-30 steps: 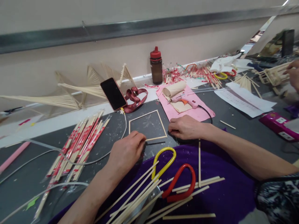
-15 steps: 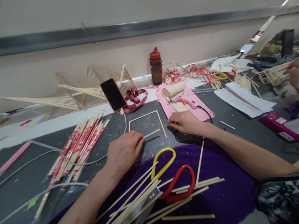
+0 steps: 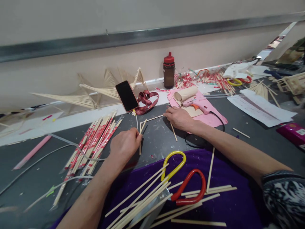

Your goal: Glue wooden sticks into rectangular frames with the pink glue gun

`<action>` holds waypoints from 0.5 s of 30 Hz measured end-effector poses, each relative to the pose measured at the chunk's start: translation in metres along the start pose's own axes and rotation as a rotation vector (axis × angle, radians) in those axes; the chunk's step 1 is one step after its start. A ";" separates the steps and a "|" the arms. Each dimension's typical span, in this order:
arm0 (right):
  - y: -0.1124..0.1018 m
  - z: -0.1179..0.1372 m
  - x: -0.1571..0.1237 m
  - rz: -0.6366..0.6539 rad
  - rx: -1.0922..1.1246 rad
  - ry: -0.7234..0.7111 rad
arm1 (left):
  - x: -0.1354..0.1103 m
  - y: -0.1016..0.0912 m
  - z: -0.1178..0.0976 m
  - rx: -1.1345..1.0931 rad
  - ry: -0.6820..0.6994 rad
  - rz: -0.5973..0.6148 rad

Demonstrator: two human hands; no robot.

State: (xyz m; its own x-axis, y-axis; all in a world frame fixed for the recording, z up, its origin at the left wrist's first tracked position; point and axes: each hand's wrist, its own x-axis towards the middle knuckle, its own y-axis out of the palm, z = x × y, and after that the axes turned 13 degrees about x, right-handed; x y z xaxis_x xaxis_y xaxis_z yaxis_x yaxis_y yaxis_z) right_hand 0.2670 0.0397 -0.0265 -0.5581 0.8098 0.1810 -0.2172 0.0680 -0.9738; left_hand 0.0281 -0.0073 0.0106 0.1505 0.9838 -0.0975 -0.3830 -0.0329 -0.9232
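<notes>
My left hand (image 3: 126, 142) is closed around a short wooden chopstick (image 3: 144, 125), which points up and away beside the left side of a three-sided chopstick frame (image 3: 153, 118) on the grey table. My right hand (image 3: 180, 118) lies over the frame's far right corner, its fingers bent down on the sticks and hiding the joint. Closer to me, loose chopsticks (image 3: 140, 203) and scissors with one yellow handle (image 3: 182, 156) and one red handle (image 3: 203, 178) lie on purple cloth (image 3: 238, 168).
A pink glue gun (image 3: 202, 106) and cardboard tube (image 3: 187, 93) rest on a pink sheet (image 3: 218, 120). A phone (image 3: 127, 95), a bottle (image 3: 169, 74) and a string-like stick model (image 3: 71, 99) stand behind. Wrapped chopsticks (image 3: 91, 140) and a white cable (image 3: 137, 122) lie left.
My right hand has moved left onto the frame's corner. My left hand has turned its chopstick from pointing right to pointing away, along the frame's left side. The view has shifted left.
</notes>
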 end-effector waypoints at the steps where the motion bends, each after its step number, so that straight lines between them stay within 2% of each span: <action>1: 0.001 0.000 0.003 0.001 -0.006 0.001 | 0.000 0.003 0.000 -0.002 0.012 0.003; 15: 0.008 0.005 0.023 0.073 0.021 0.050 | 0.011 0.019 0.001 -0.055 0.039 -0.028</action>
State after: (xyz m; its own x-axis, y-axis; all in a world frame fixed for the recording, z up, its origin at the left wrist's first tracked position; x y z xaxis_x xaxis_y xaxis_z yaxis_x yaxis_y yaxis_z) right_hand 0.2487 0.0560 -0.0290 -0.5321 0.8404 0.1025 -0.1944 -0.0035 -0.9809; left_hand 0.0218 0.0034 -0.0082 0.1959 0.9770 -0.0843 -0.3280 -0.0158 -0.9446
